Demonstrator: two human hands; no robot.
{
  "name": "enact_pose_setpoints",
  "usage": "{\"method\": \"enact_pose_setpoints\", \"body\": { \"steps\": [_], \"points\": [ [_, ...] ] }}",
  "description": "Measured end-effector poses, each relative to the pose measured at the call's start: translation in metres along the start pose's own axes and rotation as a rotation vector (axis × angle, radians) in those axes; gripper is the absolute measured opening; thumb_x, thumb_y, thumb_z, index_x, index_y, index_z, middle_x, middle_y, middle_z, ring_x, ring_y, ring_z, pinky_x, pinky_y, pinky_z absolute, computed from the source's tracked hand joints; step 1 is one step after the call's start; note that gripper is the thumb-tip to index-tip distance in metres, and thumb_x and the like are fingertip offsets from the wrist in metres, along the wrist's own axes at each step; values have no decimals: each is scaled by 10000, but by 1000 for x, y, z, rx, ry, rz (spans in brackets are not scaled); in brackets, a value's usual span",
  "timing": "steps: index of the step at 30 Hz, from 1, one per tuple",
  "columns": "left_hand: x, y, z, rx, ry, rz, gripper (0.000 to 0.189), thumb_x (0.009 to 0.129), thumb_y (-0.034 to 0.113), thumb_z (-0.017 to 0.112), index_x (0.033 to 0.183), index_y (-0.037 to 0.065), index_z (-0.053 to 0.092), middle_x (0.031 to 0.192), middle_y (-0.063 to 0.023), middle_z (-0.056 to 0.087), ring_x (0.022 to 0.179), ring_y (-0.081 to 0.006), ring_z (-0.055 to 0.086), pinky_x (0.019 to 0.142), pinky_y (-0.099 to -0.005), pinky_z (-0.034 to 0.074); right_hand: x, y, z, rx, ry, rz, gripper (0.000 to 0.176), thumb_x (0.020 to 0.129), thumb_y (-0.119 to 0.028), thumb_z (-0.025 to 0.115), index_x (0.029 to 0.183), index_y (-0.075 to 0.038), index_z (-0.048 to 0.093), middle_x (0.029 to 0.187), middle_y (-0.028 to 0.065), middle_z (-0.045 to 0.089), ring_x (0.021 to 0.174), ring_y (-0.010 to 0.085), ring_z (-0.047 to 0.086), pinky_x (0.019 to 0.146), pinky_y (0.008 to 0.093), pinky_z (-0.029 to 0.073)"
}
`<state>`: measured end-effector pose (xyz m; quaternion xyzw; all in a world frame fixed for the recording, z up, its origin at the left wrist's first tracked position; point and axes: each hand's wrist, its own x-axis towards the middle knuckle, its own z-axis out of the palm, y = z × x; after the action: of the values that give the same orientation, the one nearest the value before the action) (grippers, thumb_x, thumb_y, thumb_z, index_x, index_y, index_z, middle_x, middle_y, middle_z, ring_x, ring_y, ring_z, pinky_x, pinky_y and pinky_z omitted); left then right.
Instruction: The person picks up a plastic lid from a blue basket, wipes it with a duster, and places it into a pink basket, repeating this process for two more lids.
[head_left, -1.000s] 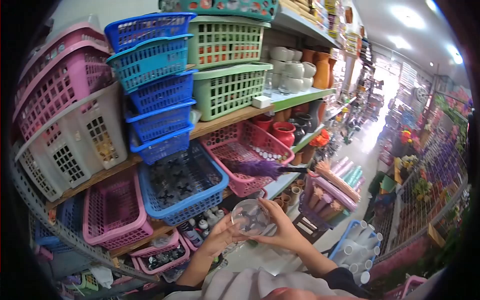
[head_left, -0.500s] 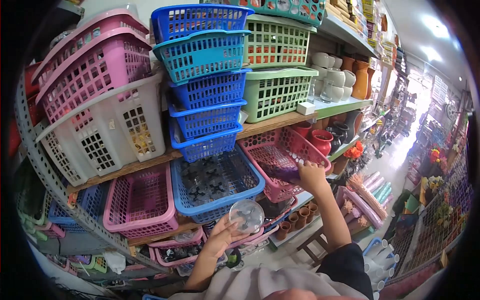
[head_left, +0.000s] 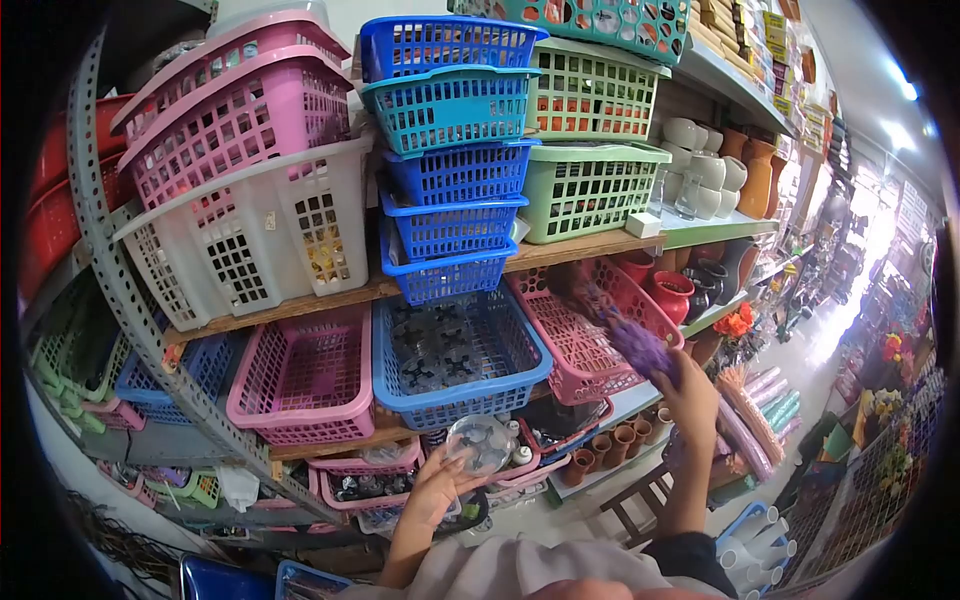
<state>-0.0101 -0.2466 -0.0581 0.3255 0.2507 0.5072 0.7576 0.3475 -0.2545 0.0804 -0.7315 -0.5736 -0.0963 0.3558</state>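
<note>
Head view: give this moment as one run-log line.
left hand: holds clear round dish | right hand: grips purple feather duster, overlapping pink basket in view | blue basket: beside pink basket

The person wears a loose, light grey cloth garment, softly gathered in folds, with a plain black fabric sleeve just beside it; no markings show.
</note>
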Motion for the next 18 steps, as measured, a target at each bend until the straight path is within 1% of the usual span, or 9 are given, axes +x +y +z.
{"method": "enact_pose_setpoints", "body": {
  "steps": [3, 5, 7, 11, 12, 13, 15, 17, 18],
  "points": [
    [-7, -17, -6, -43, 47, 27, 517, 903, 144, 572, 1350, 3, 354, 1291, -176, 503, 1072, -354, 592, 970, -475, 458, -43, 22, -7, 367, 49, 67, 362, 751, -71, 646, 1100, -14, 569, 928, 141, 624, 865, 256, 620, 782, 343, 465],
    [-13, -27, -4, -54, 83, 38, 508, 900, 147, 575, 1335, -14, 369, 1285, -171, 510, 1083, -348, 586, 980, -473, 449, -75, 37, -3, 334, 134, -33, 445, 635, -36, 680, 1064, -17, 565, 912, 159, 601, 882, 297, 607, 794, 360, 465],
    [-19, -36, 3, 1, 178, 46, 474, 907, 124, 549, 1320, -24, 369, 1301, -203, 505, 1090, -333, 589, 972, -454, 447, -110, 59, 8, 421, -29, 73, 447, 591, -8, 682, 1022, -3, 565, 895, 157, 586, 857, 308, 596, 786, 359, 465],
    [-34, -56, 24, -22, 168, 91, 374, 904, 139, 567, 1234, -10, 472, 1222, -159, 561, 1072, -281, 598, 964, -436, 452, -167, 42, 7, 437, -136, -101, 432, 607, -56, 690, 1018, -18, 563, 894, 167, 576, 853, 359, 583, 777, 373, 471],
    [-36, -64, 20, -55, 109, 77, 361, 895, 117, 587, 1235, 48, 485, 1207, -74, 566, 1096, -218, 574, 959, -394, 460, -182, 44, 11, 490, -252, -121, 446, 603, -68, 702, 1025, -28, 564, 896, 173, 584, 856, 366, 590, 762, 379, 478],
    [-37, -74, 15, -50, 105, 75, 361, 895, 117, 587, 1235, 48, 485, 1207, -74, 566, 1096, -218, 574, 959, -394, 460, -197, 46, 14, 544, -367, -142, 460, 600, -79, 714, 1033, -37, 565, 897, 180, 593, 859, 373, 596, 747, 384, 485],
    [-40, -93, 7, -169, 16, 103, 369, 904, 113, 576, 1255, 59, 474, 1206, -62, 560, 1099, -201, 568, 952, -391, 465, -218, 54, 12, 545, -405, -217, 485, 619, -132, 730, 1070, -64, 566, 856, 184, 626, 803, 368, 622, 687, 404, 499],
    [-59, -98, 32, -259, 63, 196, 386, 910, 111, 569, 1277, 59, 458, 1215, -61, 551, 1110, -205, 562, 962, -399, 459, -236, 78, 23, 300, -564, -193, 473, 664, -199, 721, 1099, -92, 569, 746, 183, 635, 709, 376, 627, 631, 424, 500],
    [-72, -96, 47, -106, 122, 165, 391, 912, 109, 565, 1282, 53, 452, 1219, -65, 551, 1120, -213, 558, 970, -403, 453, -241, 82, 24, 227, -463, -112, 439, 697, -232, 698, 1108, -132, 580, 689, 190, 627, 673, 385, 623, 609, 449, 496]
  ]
}}
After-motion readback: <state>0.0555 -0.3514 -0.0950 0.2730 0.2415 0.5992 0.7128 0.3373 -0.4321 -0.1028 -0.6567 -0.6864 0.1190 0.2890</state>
